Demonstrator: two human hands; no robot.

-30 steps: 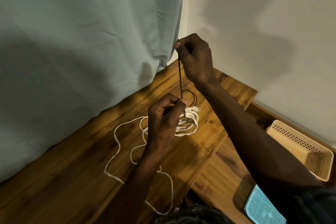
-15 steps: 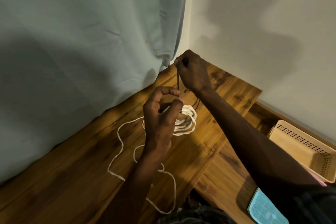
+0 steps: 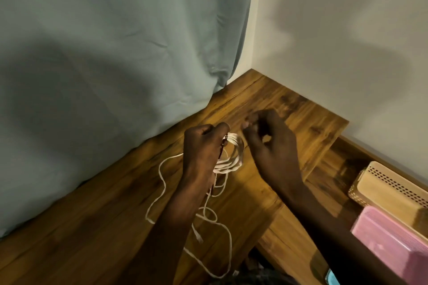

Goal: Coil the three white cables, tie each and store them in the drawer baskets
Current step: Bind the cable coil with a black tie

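Above wooden top (image 3: 97, 222), left hand (image 3: 202, 148) fisted on cable coil (image 3: 231, 157) — right hand (image 3: 271, 143) loose.

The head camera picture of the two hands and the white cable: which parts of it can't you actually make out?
- Right hand: fingertips motion-blurred, so its grip is unclear.
- Thin dark tie: mostly hidden by the left hand clutching the coiled white cable.
- Loose white cable on the wooden table: partly hidden under the left forearm.
- Pink plastic basket, beige perforated basket: cut off at the right edge.
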